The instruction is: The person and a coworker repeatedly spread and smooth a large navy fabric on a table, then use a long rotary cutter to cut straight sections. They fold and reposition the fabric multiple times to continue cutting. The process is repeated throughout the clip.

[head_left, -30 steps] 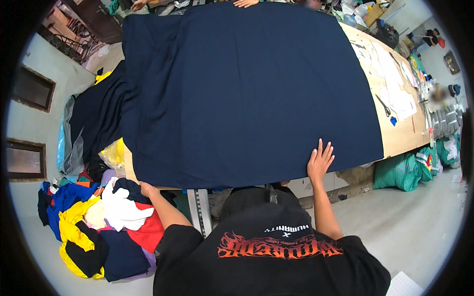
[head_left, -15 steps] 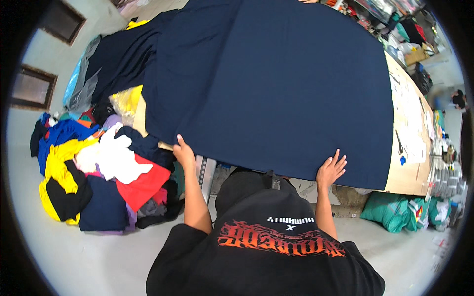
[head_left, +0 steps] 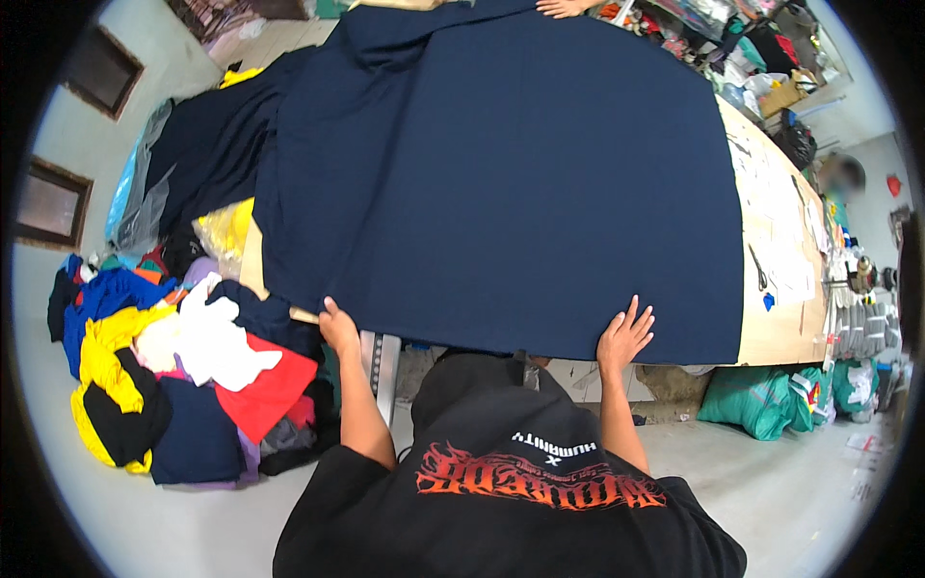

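Observation:
A wide sheet of navy fabric [head_left: 540, 193] lies spread over the table, its near edge running just in front of my body. At that edge's left corner, my left hand [head_left: 338, 328] is closed on the fabric, thumb on top and the other fingers mostly hidden. A pale wooden strip [head_left: 303, 315] sticks out beside it. My right hand [head_left: 624, 335] rests flat on the cloth near its right front edge, fingers stretched out and holding nothing. Soft creases run through the left part of the fabric.
Another person's hand [head_left: 562, 8] lies on the far edge. Loose coloured garments [head_left: 193, 337] are heaped at left. Scissors [head_left: 758, 268] and paper sheets lie on the bare tabletop [head_left: 780, 342] at right. Green sacks [head_left: 752, 400] sit below it. A metal table leg [head_left: 382, 371] stands by my left forearm.
The view has shifted, showing more of the far side and the other person's hand. Folds show at the fabric's far left edge. My hands keep nearly the same places on the cloth.

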{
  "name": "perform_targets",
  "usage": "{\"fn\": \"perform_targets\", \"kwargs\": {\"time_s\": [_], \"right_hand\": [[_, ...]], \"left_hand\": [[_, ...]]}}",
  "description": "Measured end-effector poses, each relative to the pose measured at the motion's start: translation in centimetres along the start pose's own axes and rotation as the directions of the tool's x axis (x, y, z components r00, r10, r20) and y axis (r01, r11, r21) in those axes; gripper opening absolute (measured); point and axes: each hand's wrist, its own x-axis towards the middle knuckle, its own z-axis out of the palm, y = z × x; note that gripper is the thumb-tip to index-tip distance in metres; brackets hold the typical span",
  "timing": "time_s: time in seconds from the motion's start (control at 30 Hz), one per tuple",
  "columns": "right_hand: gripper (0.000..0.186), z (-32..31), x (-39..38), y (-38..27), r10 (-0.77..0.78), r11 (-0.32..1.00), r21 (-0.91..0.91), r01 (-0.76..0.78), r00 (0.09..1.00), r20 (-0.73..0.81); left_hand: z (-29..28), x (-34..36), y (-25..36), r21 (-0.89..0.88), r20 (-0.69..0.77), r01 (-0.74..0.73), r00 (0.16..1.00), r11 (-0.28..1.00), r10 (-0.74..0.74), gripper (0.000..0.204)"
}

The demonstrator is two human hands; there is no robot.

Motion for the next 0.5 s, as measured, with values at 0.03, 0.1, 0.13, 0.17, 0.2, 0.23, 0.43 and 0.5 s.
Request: {"fn": "perform_targets", "kwargs": {"time_s": [0.03, 0.1, 0.13, 0.17, 0.2, 0.23, 0.43, 0.5], "right_hand": [[0.055, 0.1, 0.1, -0.1, 0.008, 1.000, 0.003, -0.008, 1.000, -0.004], [0.055, -0.2, 0.0, -0.3, 0.017, 1.000, 0.012, -0.017, 1.000, -0.009], [0.055, -0.2, 0.1, -0.4, 0.015, 1.000, 0.017, -0.014, 1.000, -0.009], [0.055, -0.2, 0.1, -0.5, 0.015, 1.000, 0.021, -0.015, 1.000, -0.009], [0.055, -0.2, 0.1, -0.6, 0.014, 1.000, 0.025, -0.014, 1.000, -0.009], [0.055, -0.5, 0.0, -0.4, 0.021, 0.999, 0.028, -0.021, 1.000, -0.012], [0.056, -0.9, 0.0, -0.4, 0.024, 0.999, 0.034, -0.023, 0.999, -0.035], [0.056, -1.1, -0.1, -0.4, 0.027, 0.999, 0.042, -0.026, 0.999, -0.032]], "left_hand": [[-0.1, -0.2, 0.1, 0.001, 0.001, 0.002, 1.000, 1.000, -0.002, 0.073], [0.0, 0.0, -0.2, -0.030, -0.024, -0.005, 1.000, 1.000, 0.005, 0.073], [0.0, -0.1, -0.3, -0.068, -0.033, 0.002, 0.999, 0.998, -0.004, 0.073], [-0.1, 0.0, -0.5, -0.105, -0.042, 0.004, 0.999, 0.995, -0.009, 0.073], [-0.2, 0.1, -0.7, -0.141, -0.051, 0.008, 0.999, 0.990, -0.015, 0.072], [0.0, -0.1, -0.8, -0.229, -0.101, -0.049, 0.995, 0.972, 0.026, 0.072], [-0.4, -0.7, -0.2, -0.226, -0.210, -0.102, 0.976, 0.969, 0.054, 0.071], [-0.2, -0.2, -0.5, -0.150, -0.158, -0.066, 0.987, 0.986, 0.042, 0.071]]}}
